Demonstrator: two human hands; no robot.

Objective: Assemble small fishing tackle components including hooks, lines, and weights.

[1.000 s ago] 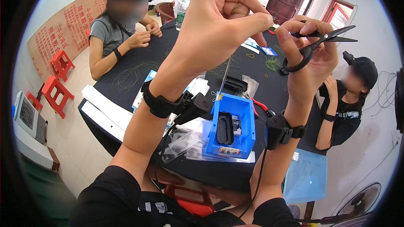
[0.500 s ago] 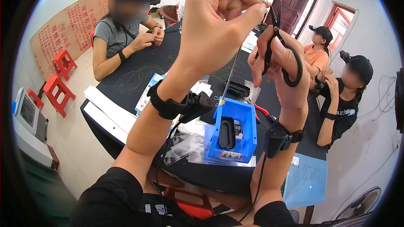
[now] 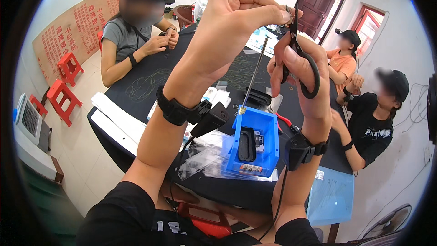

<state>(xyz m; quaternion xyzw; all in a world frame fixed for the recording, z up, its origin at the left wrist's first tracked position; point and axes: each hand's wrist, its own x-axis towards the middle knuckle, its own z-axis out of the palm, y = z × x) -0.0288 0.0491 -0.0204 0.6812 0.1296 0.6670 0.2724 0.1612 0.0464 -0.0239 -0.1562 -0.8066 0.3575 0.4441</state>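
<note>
Both hands raised, left grip (image 3: 236, 20) pinched, right grip (image 3: 298, 70) curled.

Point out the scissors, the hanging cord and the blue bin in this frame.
scissors (image 3: 306, 70): head view, on the black handle loop in the right hand.
cord (image 3: 254, 75): head view, on the taut middle stretch below the left hand's fingertips.
blue bin (image 3: 271, 142): head view, on its right wall.

Three co-workers (image 3: 136, 32) sit around my table (image 3: 150, 77); two red stools (image 3: 63, 82) stand far left; one blue bin (image 3: 257, 143), one pair of scissors (image 3: 302, 59) near me.
</note>
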